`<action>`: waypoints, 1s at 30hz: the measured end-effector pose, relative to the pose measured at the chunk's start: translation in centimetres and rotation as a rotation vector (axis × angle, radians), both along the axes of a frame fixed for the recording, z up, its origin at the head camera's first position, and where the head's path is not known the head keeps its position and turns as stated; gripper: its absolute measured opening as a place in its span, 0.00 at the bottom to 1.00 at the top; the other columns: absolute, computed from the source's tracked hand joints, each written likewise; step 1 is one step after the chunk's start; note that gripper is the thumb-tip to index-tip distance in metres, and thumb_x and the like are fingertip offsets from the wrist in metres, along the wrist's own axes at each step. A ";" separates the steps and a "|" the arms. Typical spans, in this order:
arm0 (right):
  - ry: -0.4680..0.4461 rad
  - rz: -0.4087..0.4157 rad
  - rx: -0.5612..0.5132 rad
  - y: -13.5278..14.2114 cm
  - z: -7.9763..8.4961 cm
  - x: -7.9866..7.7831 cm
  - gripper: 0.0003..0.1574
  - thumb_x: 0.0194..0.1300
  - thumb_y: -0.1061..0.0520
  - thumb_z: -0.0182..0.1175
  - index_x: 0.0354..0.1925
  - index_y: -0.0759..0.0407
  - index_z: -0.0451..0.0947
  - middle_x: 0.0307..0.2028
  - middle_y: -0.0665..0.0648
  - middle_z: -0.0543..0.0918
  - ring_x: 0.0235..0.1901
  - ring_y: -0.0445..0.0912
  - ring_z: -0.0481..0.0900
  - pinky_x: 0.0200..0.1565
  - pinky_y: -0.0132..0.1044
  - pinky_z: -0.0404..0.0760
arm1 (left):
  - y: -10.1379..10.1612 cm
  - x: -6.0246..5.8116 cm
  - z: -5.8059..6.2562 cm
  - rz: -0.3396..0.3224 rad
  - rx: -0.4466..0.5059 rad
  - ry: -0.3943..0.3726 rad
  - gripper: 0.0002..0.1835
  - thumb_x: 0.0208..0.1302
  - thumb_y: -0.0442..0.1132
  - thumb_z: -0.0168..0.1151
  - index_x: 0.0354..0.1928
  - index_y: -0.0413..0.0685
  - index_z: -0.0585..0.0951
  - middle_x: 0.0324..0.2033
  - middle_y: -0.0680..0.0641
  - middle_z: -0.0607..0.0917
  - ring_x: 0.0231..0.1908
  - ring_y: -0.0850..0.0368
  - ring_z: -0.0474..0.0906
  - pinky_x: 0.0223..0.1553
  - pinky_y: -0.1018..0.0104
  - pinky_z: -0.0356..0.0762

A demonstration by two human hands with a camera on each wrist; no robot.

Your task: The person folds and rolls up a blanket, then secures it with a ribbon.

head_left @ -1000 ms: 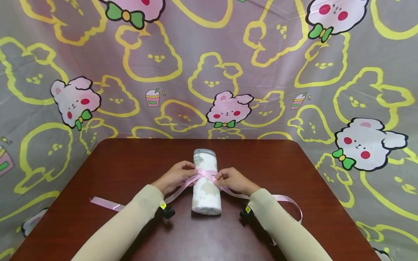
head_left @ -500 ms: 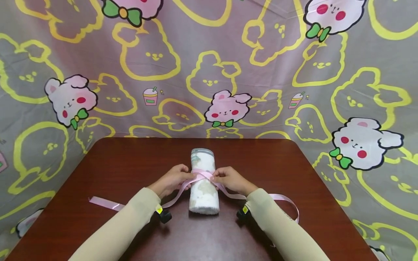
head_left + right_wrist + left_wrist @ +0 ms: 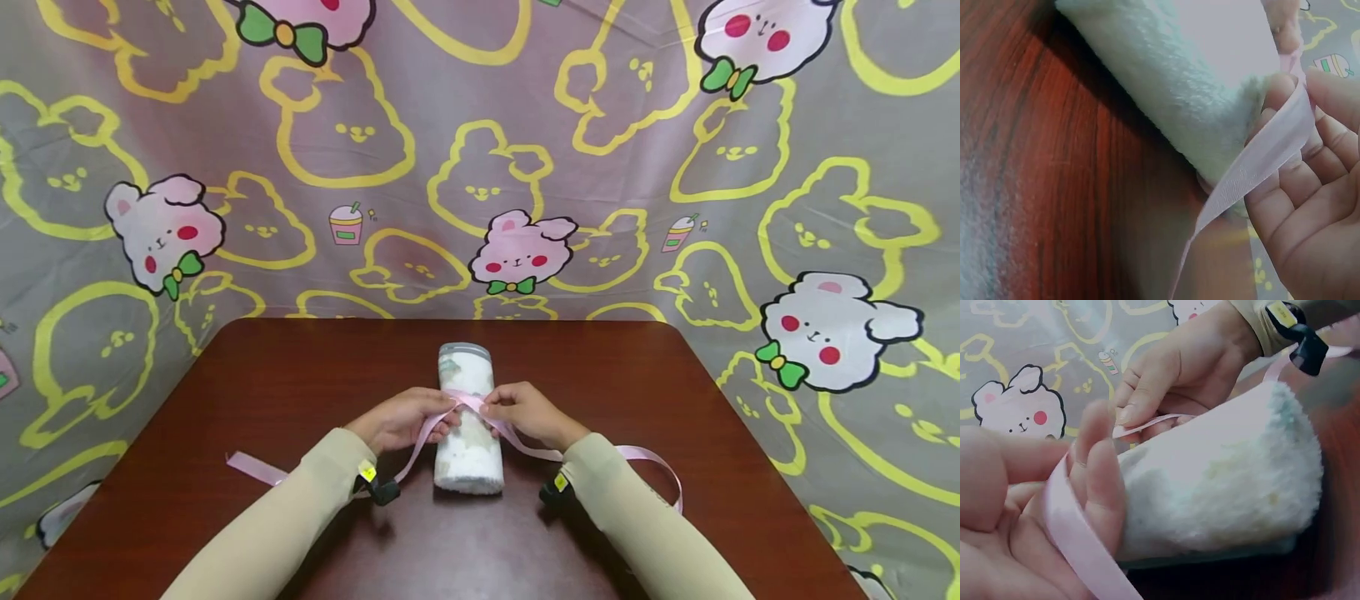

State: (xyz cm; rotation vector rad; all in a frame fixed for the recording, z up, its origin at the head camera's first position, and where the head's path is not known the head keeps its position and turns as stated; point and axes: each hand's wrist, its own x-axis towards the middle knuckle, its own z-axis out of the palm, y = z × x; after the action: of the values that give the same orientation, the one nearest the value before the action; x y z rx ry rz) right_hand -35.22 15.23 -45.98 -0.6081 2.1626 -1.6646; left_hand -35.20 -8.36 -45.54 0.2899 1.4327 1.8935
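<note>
1. One printed cloth (image 3: 480, 108), with yellow outlines and rabbit faces, hangs behind everything.
2. One dark red-brown table (image 3: 592, 358) stands in front of it.
3. Two pale sleeves, the left (image 3: 277, 508) and the right (image 3: 652, 517), reach in from the near side.
4. One rolled towel (image 3: 469, 458), white with muted patches and a grey band at its far end, lies on the table between the two hands. Its long axis runs away from the person, the far end leaning slightly left, so the hands face each other across it. Neither hand is clearly nearer; the fingers of both come up to its sides, around mid-length.
5. Two hands: the left hand (image 3: 405, 418) and the right hand (image 3: 536, 414) each pinch the ribbon between thumb and fingers.
6. Pink ribbon (image 3: 1075, 534) crosses over the roll's top between the fingertips. Two tails trail outward, one past each sleeve; the sleeves hide parts, so I cannot tell whether it is one piece.
7. Two small black wrist cameras, left (image 3: 385, 492) and right (image 3: 555, 492), sit below the cuffs.
</note>
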 end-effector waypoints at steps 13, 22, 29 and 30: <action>0.068 0.058 0.089 -0.1 -0.1 0.3 0.09 0.58 0.55 0.60 0.32 0.61 0.79 0.23 0.59 0.79 0.22 0.47 0.77 0.26 0.37 0.75 | 1.6 0.0 -0.8 0.188 -0.020 -0.086 0.11 0.61 0.43 0.55 0.36 0.40 0.75 0.23 0.48 0.80 0.16 0.63 0.69 0.17 0.73 0.67; 0.155 -0.011 0.264 0.7 -0.1 0.1 0.08 0.54 0.49 0.63 0.26 0.52 0.82 0.20 0.48 0.76 0.21 0.39 0.70 0.22 0.33 0.71 | 1.8 0.1 -0.4 0.303 -0.047 -0.067 0.08 0.58 0.39 0.58 0.34 0.42 0.76 0.16 0.53 0.74 0.09 0.69 0.54 0.11 0.77 0.48; 0.269 -0.034 0.374 -0.1 -0.1 0.2 0.09 0.53 0.46 0.63 0.22 0.47 0.79 0.16 0.44 0.73 0.19 0.38 0.66 0.20 0.31 0.64 | 2.0 0.4 -0.3 0.322 0.031 -0.073 0.09 0.57 0.38 0.59 0.39 0.42 0.75 0.17 0.53 0.72 0.09 0.68 0.53 0.11 0.76 0.48; 0.269 -0.049 0.382 -0.1 0.0 0.2 0.09 0.53 0.46 0.63 0.22 0.47 0.79 0.15 0.44 0.72 0.19 0.38 0.66 0.19 0.31 0.64 | 2.0 0.4 -0.4 0.325 0.041 -0.072 0.10 0.57 0.38 0.59 0.39 0.42 0.74 0.17 0.53 0.71 0.09 0.68 0.53 0.11 0.76 0.48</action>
State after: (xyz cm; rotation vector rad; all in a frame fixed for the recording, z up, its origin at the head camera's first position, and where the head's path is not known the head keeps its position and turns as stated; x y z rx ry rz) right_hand -35.04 15.11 -45.99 -0.6991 2.6138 -1.1934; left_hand -34.75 -6.35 -45.92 0.0053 1.4622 2.1694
